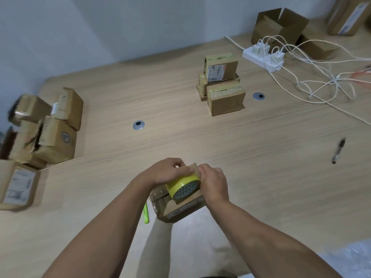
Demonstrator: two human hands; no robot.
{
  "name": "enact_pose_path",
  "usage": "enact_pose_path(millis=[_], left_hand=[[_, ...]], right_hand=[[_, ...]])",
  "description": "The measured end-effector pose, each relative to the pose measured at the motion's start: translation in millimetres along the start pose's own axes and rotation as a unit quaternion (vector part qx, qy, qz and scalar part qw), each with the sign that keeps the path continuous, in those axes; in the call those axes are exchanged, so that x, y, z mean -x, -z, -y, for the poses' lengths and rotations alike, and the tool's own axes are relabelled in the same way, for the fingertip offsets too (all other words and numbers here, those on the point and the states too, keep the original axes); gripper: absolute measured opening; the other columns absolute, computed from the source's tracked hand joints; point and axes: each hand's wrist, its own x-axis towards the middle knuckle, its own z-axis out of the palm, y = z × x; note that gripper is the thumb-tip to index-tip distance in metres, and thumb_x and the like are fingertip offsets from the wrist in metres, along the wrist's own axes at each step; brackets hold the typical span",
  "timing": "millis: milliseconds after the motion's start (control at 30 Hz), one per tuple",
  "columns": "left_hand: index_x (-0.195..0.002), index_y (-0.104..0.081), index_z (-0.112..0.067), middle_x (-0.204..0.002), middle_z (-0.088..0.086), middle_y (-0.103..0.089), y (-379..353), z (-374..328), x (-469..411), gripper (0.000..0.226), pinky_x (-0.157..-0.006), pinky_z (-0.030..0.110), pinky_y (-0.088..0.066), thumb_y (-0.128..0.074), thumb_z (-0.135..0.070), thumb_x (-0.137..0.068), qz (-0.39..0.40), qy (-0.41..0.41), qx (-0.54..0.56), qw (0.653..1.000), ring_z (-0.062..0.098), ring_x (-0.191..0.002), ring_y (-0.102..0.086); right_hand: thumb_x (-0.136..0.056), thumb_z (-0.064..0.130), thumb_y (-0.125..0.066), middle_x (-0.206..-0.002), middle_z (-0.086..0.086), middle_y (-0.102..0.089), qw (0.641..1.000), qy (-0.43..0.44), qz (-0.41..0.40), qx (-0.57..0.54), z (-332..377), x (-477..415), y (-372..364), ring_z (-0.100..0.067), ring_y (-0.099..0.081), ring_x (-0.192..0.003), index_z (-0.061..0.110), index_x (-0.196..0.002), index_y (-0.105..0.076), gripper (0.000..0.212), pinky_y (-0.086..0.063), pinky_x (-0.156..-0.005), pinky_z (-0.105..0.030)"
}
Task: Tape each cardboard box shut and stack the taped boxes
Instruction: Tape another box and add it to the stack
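Note:
A small cardboard box (180, 209) sits at the near edge of the wooden table (160, 93), right in front of me. A yellow tape roll (183, 187) rests on top of it. My left hand (170, 172) grips the roll from the left, fingers curled over its top. My right hand (213, 183) pinches at the roll's far right side, where the tape end seems to be. A stack of taped boxes (220, 83) with yellow tape on their tops stands further back, right of centre. Several untaped boxes (46, 133) are piled at the left.
A green marker (146, 213) lies left of the box near the table edge. A black pen (338, 150) lies at the right. A white power strip (263, 56) with trailing cables fills the back right, beside open cartons (281, 27). Two grommets (138, 125) dot the table.

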Motion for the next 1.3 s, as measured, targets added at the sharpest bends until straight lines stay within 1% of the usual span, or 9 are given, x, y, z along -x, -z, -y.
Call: enact_pose_path(millis=[133,267,433,600,700,867,1000,1100,1300], left_hand=[[-0.084,-0.072,-0.013,-0.081,0.005,-0.071,1.7,17.3,13.9,0.059,-0.078,0.034,-0.050,-0.064,-0.069,-0.069,0.053,-0.022,0.079,0.995,0.017,-0.075,-0.065],[-0.081,-0.068,-0.009,-0.078,0.006,-0.062,4.7,26.2,20.6,0.050,-0.078,0.034,-0.043,-0.070,-0.058,-0.068,0.036,-0.049,0.149,0.987,0.018,-0.074,-0.057],[-0.067,-0.065,-0.023,-0.068,-0.005,-0.061,9.0,22.9,24.8,0.031,-0.075,0.033,-0.044,-0.066,-0.052,-0.076,0.008,-0.060,0.080,0.995,0.014,-0.069,-0.058],[-0.080,-0.072,-0.017,-0.079,0.001,-0.071,17.4,37.2,35.5,0.054,-0.083,0.042,-0.053,-0.061,-0.068,-0.068,-0.018,-0.013,0.005,1.000,0.020,-0.079,-0.067],[-0.085,-0.073,-0.012,-0.088,0.010,-0.073,17.8,39.8,37.8,0.061,-0.085,0.042,-0.052,-0.058,-0.069,-0.069,-0.038,0.010,-0.035,0.999,0.025,-0.090,-0.069],[-0.077,-0.068,-0.010,-0.074,0.006,-0.065,7.1,31.0,33.1,0.044,-0.069,0.034,-0.048,-0.067,-0.053,-0.087,-0.063,0.002,-0.067,0.996,0.020,-0.073,-0.062],[-0.080,-0.066,-0.004,-0.069,0.003,-0.057,2.4,27.8,35.1,0.062,-0.062,0.031,-0.039,-0.060,-0.065,-0.070,-0.064,0.007,-0.062,0.996,0.017,-0.066,-0.053],[-0.080,-0.069,-0.007,-0.070,0.005,-0.062,4.4,31.8,36.6,0.061,-0.062,0.031,-0.041,-0.062,-0.067,-0.073,-0.071,0.010,-0.070,0.995,0.016,-0.066,-0.056],[-0.084,-0.069,-0.006,-0.075,0.009,-0.067,-1.1,54.8,52.6,0.070,-0.072,0.033,-0.045,-0.061,-0.073,-0.066,-0.031,-0.020,0.095,0.995,0.013,-0.070,-0.061]], right_hand=[[-0.105,0.040,-0.034,-0.112,0.005,-0.057,0.997,0.044,-0.049,0.032,1.2,0.6,-2.6,-0.021,-0.045,-0.105,0.032,-0.114,-0.060,0.028,-0.048,-0.085,-0.042],[-0.106,0.042,-0.026,-0.102,0.004,-0.059,0.997,0.031,-0.026,0.061,0.5,-2.4,-1.9,-0.024,-0.047,-0.098,0.030,-0.094,-0.053,0.031,-0.039,-0.072,-0.039],[-0.108,0.037,-0.029,-0.101,0.002,-0.061,0.996,0.038,-0.017,0.075,7.6,1.4,2.4,-0.023,-0.044,-0.089,0.028,-0.090,-0.047,0.027,-0.033,-0.070,-0.035],[-0.109,0.032,-0.030,-0.109,-0.002,-0.062,0.994,0.050,-0.015,0.092,13.3,4.4,7.7,-0.020,-0.041,-0.092,0.018,-0.113,-0.059,0.032,-0.034,-0.074,-0.034],[-0.109,0.031,-0.032,-0.117,-0.004,-0.057,0.994,0.058,-0.015,0.088,15.4,5.2,6.2,-0.023,-0.046,-0.103,0.020,-0.122,-0.057,0.030,-0.038,-0.078,-0.036],[-0.101,0.010,-0.046,-0.138,0.008,-0.050,0.986,0.158,-0.020,0.054,24.2,-3.9,6.0,-0.020,-0.039,-0.126,0.031,-0.137,-0.057,0.043,-0.040,-0.094,-0.036],[-0.103,0.031,-0.035,-0.140,0.012,-0.054,0.979,0.175,0.086,0.054,44.7,-8.4,-6.5,-0.014,-0.030,-0.143,0.031,-0.126,-0.064,0.037,-0.030,-0.106,-0.039],[-0.108,0.034,-0.033,-0.139,0.011,-0.056,0.972,0.180,0.118,0.094,44.4,-8.1,-5.9,-0.012,-0.027,-0.143,0.028,-0.128,-0.062,0.036,-0.028,-0.110,-0.038],[-0.109,0.033,-0.032,-0.131,0.013,-0.059,0.975,0.184,0.098,0.070,38.5,-2.9,-6.9,-0.010,-0.031,-0.137,0.026,-0.122,-0.065,0.036,-0.028,-0.104,-0.034]])
